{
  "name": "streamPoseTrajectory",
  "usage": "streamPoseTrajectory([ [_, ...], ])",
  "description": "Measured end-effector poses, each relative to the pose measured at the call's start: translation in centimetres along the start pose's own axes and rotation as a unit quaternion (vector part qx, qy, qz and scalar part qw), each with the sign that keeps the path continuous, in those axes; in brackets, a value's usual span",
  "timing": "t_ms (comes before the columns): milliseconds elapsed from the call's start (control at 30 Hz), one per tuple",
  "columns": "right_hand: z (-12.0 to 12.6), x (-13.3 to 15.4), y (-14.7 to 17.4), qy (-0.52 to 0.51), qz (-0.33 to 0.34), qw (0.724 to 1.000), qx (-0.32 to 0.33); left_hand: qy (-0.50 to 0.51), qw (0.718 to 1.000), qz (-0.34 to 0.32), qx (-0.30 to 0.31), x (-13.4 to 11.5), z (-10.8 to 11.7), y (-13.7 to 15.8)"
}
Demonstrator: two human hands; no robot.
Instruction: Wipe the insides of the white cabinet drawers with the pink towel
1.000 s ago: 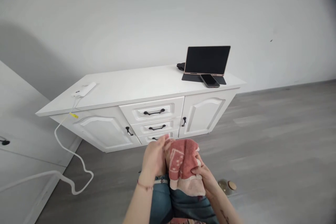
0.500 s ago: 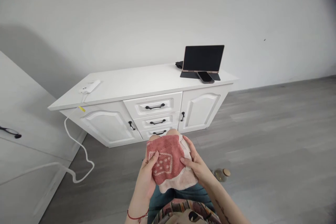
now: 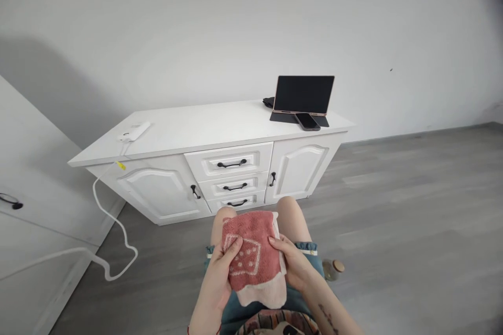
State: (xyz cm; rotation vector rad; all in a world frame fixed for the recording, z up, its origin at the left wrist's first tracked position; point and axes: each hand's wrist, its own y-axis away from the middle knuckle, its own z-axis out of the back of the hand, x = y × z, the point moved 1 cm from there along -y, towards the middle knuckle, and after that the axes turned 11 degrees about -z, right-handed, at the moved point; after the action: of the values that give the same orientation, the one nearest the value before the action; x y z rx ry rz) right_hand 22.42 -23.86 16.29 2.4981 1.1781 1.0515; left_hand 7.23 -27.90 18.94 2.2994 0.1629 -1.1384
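A folded red towel (image 3: 257, 259) with a pale pink border and a white outlined, dotted pattern is held up over my lap. My left hand (image 3: 223, 267) grips its left side, thumb across the front and fingers behind the cloth. On the other side my right hand (image 3: 293, 261) pinches the right edge, its thumb on the red face and the fingers mostly hidden behind. My bare knees show just beyond the towel.
Ahead stands a white cabinet (image 3: 196, 125) bearing a tablet (image 3: 302, 95), a phone (image 3: 307, 122) and a white power strip (image 3: 135, 131). Its white cord (image 3: 123, 230) hangs down at left. A corked glass jar (image 3: 332, 270) stands on the floor by my right leg.
The towel has come slightly down and closer to my body, and its right side is drawn inward, looking narrower. My right hand has moved a little left. More of my knees shows.
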Motion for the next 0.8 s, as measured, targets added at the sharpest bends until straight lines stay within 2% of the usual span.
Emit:
streamPoseTrajectory([
  [100,0.1,0.2,-0.3,-0.009,0.030,0.998,-0.048,0.017,1.000,-0.009,-0.006,0.3,-0.3,-0.5],
  [200,0.3,0.7,-0.3,0.026,0.073,0.996,-0.049,0.034,0.999,-0.017,-0.020,0.2,-0.6,-0.7],
  [300,0.8,1.1,-0.3,0.058,0.113,0.990,-0.057,0.046,0.999,-0.009,-0.007,0.2,-0.8,-0.7],
  [433,1.6,1.4,-0.9,0.104,0.180,0.970,-0.129,0.060,0.998,0.000,0.002,0.4,-0.6,-0.7],
  [500,1.7,1.5,-1.4,0.148,0.202,0.957,-0.144,0.069,0.998,0.002,0.011,0.5,-0.6,-0.6],
  [600,1.4,1.5,-2.2,0.162,0.162,0.966,-0.117,0.076,0.997,0.017,0.019,0.4,-0.8,-0.4],
  [700,0.5,1.7,-2.6,0.084,0.108,0.990,-0.042,0.084,0.996,0.032,0.018,0.3,-0.8,-0.4],
  [800,-0.3,2.4,-2.9,0.024,0.095,0.995,0.005,0.087,0.995,0.037,0.018,0.3,-0.6,-0.9],
])
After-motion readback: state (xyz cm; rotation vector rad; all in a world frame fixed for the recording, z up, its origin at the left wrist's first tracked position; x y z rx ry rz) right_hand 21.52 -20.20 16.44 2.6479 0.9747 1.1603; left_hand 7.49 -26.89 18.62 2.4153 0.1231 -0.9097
